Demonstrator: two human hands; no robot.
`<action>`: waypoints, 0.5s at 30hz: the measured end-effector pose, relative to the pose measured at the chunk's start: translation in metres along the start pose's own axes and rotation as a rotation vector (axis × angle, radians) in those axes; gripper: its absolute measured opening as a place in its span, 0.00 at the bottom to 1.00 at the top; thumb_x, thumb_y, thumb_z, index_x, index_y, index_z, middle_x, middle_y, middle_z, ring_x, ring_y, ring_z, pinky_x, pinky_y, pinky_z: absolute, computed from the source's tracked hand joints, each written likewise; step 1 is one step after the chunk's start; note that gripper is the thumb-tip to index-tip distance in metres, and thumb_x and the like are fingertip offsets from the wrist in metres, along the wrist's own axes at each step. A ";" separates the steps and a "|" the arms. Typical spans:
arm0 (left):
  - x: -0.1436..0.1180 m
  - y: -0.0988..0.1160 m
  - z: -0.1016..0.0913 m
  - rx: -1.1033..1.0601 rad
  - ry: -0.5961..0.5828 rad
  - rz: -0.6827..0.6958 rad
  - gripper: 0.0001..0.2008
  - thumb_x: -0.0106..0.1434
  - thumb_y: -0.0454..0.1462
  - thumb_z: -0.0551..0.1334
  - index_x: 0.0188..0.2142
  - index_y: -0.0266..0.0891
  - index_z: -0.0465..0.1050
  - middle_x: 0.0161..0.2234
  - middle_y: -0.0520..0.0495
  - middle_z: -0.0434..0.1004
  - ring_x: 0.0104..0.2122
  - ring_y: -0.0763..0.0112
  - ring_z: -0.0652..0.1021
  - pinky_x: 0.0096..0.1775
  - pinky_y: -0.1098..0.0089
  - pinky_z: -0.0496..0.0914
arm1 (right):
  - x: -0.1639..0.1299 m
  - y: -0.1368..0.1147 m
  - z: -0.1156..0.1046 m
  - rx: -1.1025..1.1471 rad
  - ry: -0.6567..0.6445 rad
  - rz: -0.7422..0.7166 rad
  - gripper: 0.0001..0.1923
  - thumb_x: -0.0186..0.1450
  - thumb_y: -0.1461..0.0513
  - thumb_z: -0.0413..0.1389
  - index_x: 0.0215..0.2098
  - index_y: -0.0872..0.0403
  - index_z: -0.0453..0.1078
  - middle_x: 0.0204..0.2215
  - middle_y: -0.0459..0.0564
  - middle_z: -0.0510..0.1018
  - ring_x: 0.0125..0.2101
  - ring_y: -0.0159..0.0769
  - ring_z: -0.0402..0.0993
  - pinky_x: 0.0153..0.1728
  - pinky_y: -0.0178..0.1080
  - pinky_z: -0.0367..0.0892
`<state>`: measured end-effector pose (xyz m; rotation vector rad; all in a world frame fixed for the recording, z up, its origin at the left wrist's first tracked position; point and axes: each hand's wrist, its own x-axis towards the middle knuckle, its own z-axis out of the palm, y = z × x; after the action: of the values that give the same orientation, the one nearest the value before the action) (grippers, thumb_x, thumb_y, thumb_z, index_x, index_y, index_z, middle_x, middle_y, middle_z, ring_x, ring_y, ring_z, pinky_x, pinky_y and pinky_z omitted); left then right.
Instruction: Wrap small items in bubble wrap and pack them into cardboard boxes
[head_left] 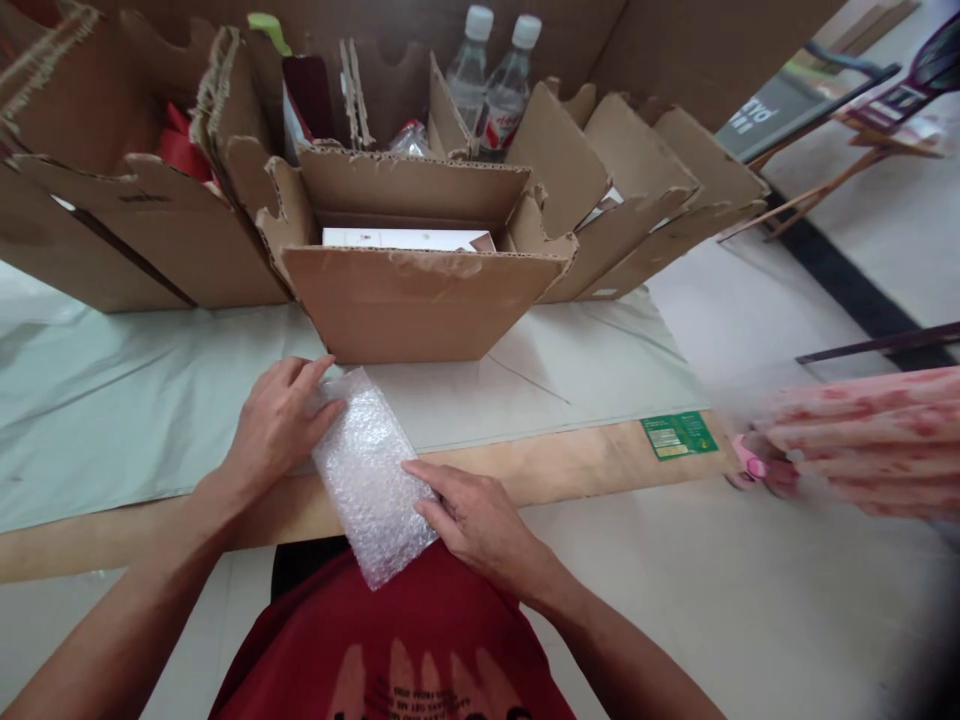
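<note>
So the bubble-wrapped packet [373, 475] is lying on the wooden table edge [577, 465], directly in front of the open cardboard box [412, 300] and just short of touching it. Its long axis runs on a diagonal: the far end points up-left toward the box's left corner, and the near end hangs off the table edge toward the person's red shirt [397, 650]. Both hands are right on it, so neither is really nearer. The left hand [277, 425] sits at the far-left end with its fingers curled over the top corner, loosely gripping the wrap. The right hand [469, 515] presses flat, fingers spread, against the packet's lower right side, more pinning than grasping. Counts: one packet, one open box in front with a white flat carton [401, 239] inside it, and two clear bottles [491, 80] standing behind that box. Well off to the right of the box, a second person's sleeve [870, 430] in a pink pattern comes in, blurred, so I can't tell what that hand is doing. A green label [679, 434] sits on the table edge between the box and that sleeve.
</note>
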<state>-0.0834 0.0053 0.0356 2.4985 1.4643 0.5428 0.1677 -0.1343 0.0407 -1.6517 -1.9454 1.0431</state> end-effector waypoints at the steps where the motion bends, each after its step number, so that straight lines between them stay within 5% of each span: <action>1: -0.013 0.005 -0.003 0.009 0.044 0.008 0.18 0.74 0.40 0.58 0.58 0.37 0.75 0.48 0.40 0.80 0.50 0.50 0.81 0.54 0.49 0.76 | 0.000 0.000 0.001 -0.017 -0.001 -0.002 0.23 0.71 0.64 0.56 0.63 0.47 0.75 0.54 0.51 0.85 0.51 0.45 0.84 0.53 0.47 0.77; 4: -0.064 0.021 -0.010 -0.056 0.069 0.165 0.15 0.69 0.33 0.62 0.54 0.43 0.76 0.48 0.41 0.81 0.52 0.51 0.80 0.55 0.50 0.77 | 0.000 0.000 0.001 0.006 0.032 -0.010 0.19 0.72 0.64 0.56 0.57 0.48 0.80 0.48 0.50 0.88 0.44 0.42 0.85 0.47 0.43 0.77; 8: -0.119 0.038 -0.003 -0.170 -0.057 0.478 0.30 0.64 0.26 0.61 0.65 0.42 0.70 0.65 0.37 0.74 0.70 0.47 0.68 0.67 0.47 0.69 | 0.001 -0.004 -0.001 0.218 0.075 0.025 0.13 0.71 0.63 0.56 0.48 0.51 0.83 0.38 0.48 0.87 0.32 0.35 0.80 0.36 0.37 0.73; 12: -0.130 0.045 0.022 -0.147 0.043 0.460 0.27 0.66 0.25 0.61 0.64 0.37 0.72 0.64 0.34 0.75 0.71 0.50 0.67 0.71 0.47 0.62 | 0.002 -0.007 0.003 0.452 0.042 0.148 0.10 0.70 0.61 0.57 0.43 0.53 0.81 0.22 0.41 0.75 0.21 0.29 0.67 0.24 0.34 0.64; 15: -0.124 0.046 0.035 -0.236 0.146 0.406 0.27 0.67 0.23 0.57 0.63 0.37 0.71 0.59 0.36 0.81 0.67 0.55 0.73 0.69 0.48 0.65 | -0.004 0.000 -0.005 0.468 0.013 0.147 0.11 0.71 0.59 0.58 0.45 0.53 0.80 0.25 0.43 0.76 0.23 0.30 0.69 0.25 0.34 0.68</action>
<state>-0.0874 -0.1244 -0.0074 2.6096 0.8643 0.9236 0.1726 -0.1369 0.0448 -1.5380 -1.4389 1.4101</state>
